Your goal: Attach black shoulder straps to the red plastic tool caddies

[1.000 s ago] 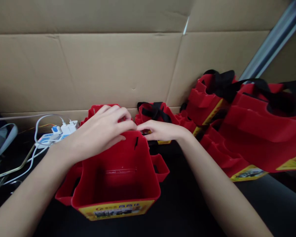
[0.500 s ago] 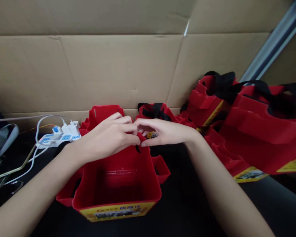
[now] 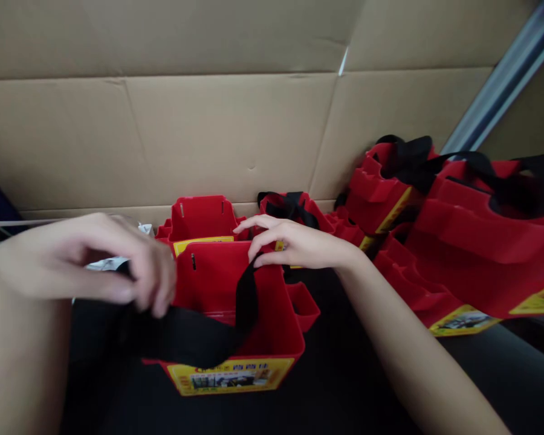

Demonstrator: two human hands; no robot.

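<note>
In front of me stands a red plastic box [image 3: 272, 314], open at the top, with a yellow printed label [image 3: 231, 374] on its near side and a small side pocket [image 3: 303, 305]. A black strap [image 3: 181, 335] hangs from the slot at the right of its back wall and loops across the box to the left. My left hand [image 3: 118, 260], smeared by motion, has its fingers curled on the strap. With thumb and fingers my right hand [image 3: 294, 241] pinches the back wall's top edge, where the strap comes through. A second slot [image 3: 193, 261] at the left holds no strap.
Behind stands another red box [image 3: 204, 219]; a strapped one [image 3: 315, 211] is to its right. Larger strapped red boxes [image 3: 489, 241] are stacked at the right. A cardboard wall [image 3: 226, 139] closes the back. White plugs [image 3: 145, 229] show partly behind my left hand.
My left hand has moved from the back wall's edge to the left and nearer, drawing out a length of black strap. My right hand has stayed at the edge, its fingers slightly straighter.
</note>
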